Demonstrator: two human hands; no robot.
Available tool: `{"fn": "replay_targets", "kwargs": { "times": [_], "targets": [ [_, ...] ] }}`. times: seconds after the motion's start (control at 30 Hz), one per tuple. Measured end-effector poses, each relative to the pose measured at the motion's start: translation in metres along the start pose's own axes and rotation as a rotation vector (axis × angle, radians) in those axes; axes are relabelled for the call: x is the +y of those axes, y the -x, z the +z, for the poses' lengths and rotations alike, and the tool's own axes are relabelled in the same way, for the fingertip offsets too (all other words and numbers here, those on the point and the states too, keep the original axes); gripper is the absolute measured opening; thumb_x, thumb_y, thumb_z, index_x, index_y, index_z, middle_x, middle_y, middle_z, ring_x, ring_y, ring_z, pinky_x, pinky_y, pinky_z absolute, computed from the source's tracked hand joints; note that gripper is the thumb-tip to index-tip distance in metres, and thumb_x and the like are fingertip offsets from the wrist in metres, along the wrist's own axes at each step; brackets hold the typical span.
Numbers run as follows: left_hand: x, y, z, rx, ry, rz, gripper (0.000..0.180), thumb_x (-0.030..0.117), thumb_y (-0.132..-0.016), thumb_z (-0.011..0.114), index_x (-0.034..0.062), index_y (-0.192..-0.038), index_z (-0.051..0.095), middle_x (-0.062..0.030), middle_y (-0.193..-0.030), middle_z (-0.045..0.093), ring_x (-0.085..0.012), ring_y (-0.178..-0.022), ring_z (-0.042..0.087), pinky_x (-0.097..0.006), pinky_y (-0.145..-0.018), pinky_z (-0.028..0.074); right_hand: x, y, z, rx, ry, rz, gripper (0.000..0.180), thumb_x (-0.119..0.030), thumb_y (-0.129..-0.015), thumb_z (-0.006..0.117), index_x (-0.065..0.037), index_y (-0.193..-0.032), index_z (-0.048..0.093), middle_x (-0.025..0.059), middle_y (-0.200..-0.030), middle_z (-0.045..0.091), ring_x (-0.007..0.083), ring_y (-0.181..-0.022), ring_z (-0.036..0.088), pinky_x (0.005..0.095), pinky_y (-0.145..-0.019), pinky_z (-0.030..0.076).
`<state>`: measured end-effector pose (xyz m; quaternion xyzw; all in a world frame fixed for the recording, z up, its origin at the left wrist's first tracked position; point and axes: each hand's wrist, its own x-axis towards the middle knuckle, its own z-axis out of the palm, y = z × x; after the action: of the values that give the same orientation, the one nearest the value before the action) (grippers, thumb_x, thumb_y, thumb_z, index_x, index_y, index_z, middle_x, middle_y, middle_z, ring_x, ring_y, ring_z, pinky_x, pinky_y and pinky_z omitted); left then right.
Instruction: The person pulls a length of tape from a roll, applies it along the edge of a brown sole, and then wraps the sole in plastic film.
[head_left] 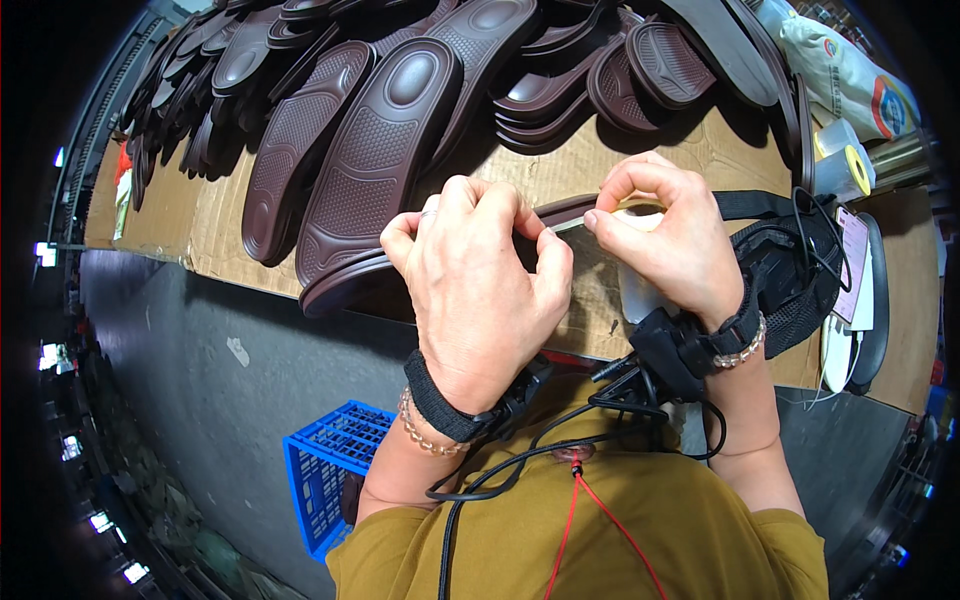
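I am watching both hands working close together over the near edge of the cardboard-covered bench (700, 150). The left hand (478, 290) is curling shut around a dark brown shoe sole (560, 212), which is running edge-on between the two hands, and the right hand (662, 240) is pinching its thumb and forefinger on the sole's upper rim; what that pinch is holding besides the rim, I cannot tell. More soles (372, 160) are lying fanned across the far side, the nearest overhanging the near edge. I am judging that a slip of the pinch could drop the held sole off the edge toward the blue crate (325, 470) below, and a nudge from the left knuckles could tip the overhanging one after it.
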<state>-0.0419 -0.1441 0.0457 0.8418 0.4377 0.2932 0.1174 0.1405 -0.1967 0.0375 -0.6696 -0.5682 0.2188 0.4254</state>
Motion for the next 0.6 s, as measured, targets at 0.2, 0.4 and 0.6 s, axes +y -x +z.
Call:
{"fn": "replay_targets", "kwargs": {
  "times": [0.2, 0.4, 0.6],
  "targets": [
    [0.0005, -0.0005, -0.0003, 0.004, -0.019, 0.011, 0.014, 0.019, -0.075, 0.073, 0.0096, -0.078, 0.064, -0.0035, -0.086, 0.059, -0.0238, -0.086, 0.059, -0.042, -0.090, 0.033, -0.0027, -0.0012, 0.0016, -0.014, 0.008, 0.070, 0.021, -0.021, -0.075, 0.076, -0.002, -0.082, 0.071, 0.0137, -0.085, 0.061, 0.0297, -0.083, 0.065, 0.0381, -0.077, 0.052],
    [0.0012, -0.0029, 0.0016, -0.002, -0.035, 0.018, 0.014, 0.019, -0.075, 0.073, 0.0097, -0.078, 0.063, -0.0031, -0.083, 0.059, -0.0238, -0.085, 0.060, -0.042, -0.087, 0.033, 0.0017, -0.0008, 0.0044, -0.009, -0.036, 0.127, 0.020, -0.021, -0.075, 0.076, -0.003, -0.082, 0.072, 0.0129, -0.087, 0.061, 0.0288, -0.085, 0.065, 0.0370, -0.078, 0.052],
    [0.0010, -0.0043, 0.0016, -0.003, -0.056, 0.028, 0.015, 0.021, -0.075, 0.072, 0.0098, -0.078, 0.062, -0.0031, -0.083, 0.060, -0.0241, -0.083, 0.060, -0.042, -0.086, 0.034, 0.0029, -0.0003, 0.0054, 0.000, -0.050, 0.146, 0.019, -0.021, -0.074, 0.077, -0.004, -0.081, 0.072, 0.0130, -0.090, 0.062, 0.0282, -0.086, 0.065, 0.0368, -0.079, 0.052]
  ]
}}
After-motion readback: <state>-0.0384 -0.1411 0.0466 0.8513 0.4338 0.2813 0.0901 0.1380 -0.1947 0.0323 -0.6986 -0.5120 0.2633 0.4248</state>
